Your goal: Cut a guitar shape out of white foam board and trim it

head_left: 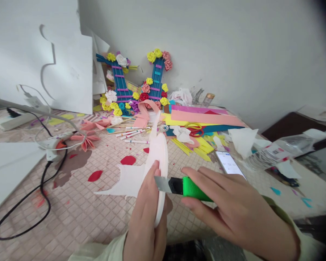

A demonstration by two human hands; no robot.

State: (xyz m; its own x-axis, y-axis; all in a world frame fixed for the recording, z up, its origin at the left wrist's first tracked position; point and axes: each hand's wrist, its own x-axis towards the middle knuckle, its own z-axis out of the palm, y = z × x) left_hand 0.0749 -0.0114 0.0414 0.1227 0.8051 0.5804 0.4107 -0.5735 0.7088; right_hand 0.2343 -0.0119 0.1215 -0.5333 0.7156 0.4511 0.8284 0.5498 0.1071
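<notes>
A pale pink paper-covered piece [158, 152] with a curved edge stands on its side in my left hand [148, 206], whose fingers press against both faces. Pale paper [127, 181] spreads out from its left side in an uneven flap, and a narrow strip rises from its top. My right hand [228, 203] is closed around a green utility knife [194, 188]. The knife's blade points left and lies at the piece's edge, close to my left fingertips; whether it touches the edge I cannot tell.
Paper-flower-decorated guitar shapes [154, 79] lean on the wall behind. A glue gun [55, 146] with a looping cable lies left. Red scissors [195, 130], a phone [229, 163] and a plastic bottle [282, 150] are at the right.
</notes>
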